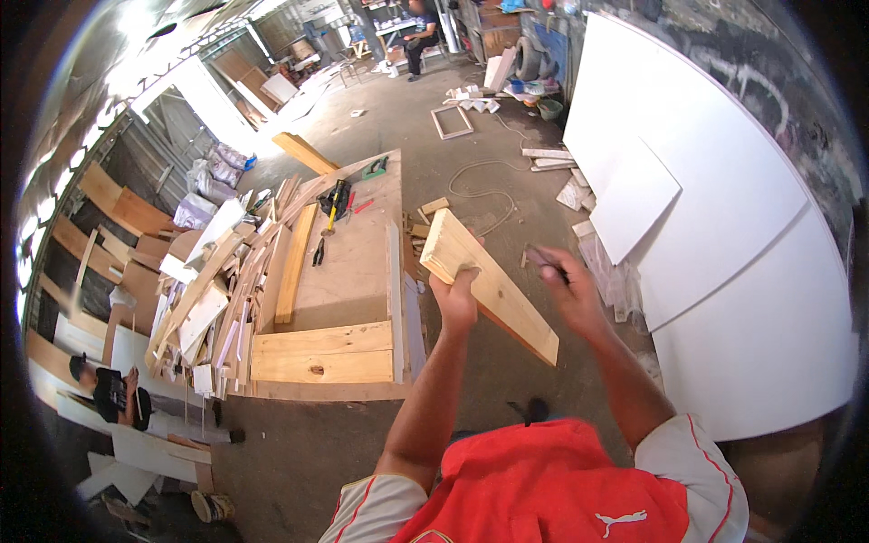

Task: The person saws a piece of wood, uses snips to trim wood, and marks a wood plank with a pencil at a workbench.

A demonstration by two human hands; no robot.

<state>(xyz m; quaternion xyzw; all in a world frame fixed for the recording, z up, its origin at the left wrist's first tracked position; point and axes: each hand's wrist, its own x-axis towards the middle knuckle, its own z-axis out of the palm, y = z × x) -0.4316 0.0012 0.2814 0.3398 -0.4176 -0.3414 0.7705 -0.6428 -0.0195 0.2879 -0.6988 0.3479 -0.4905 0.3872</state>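
At the bottom centre of the frame the person's red and white shirt (561, 489) fills the near edge, and both forearms rise from it toward the middle. The left hand (455, 299) is closed around the lower edge of a pale wooden board (489, 285), which it holds up tilted, its near end at centre frame and its far end slanting down to the right. The right hand (572, 288), just right of the board, is pinched around a small dark tool (543, 260) whose kind cannot be told; it is near the board, and whether it touches cannot be told. Left of the hands stands a low wooden tabletop (358, 262), with two planks (321, 353) laid across its near end and a long plank (295, 262) along its left side. Beyond these lie pliers (318, 252), a yellow-handled hammer (333, 210) and a green tool (374, 167) at the far end. A heap of wood offcuts (217, 299) leans against the tabletop's left side. On the right, large white panels (724, 226) stand against the wall. At the upper centre, on the concrete floor (398, 118), lies an empty wooden frame (451, 121); beyond it a green basin (549, 109), contents unclear, and a seated person (418, 36).
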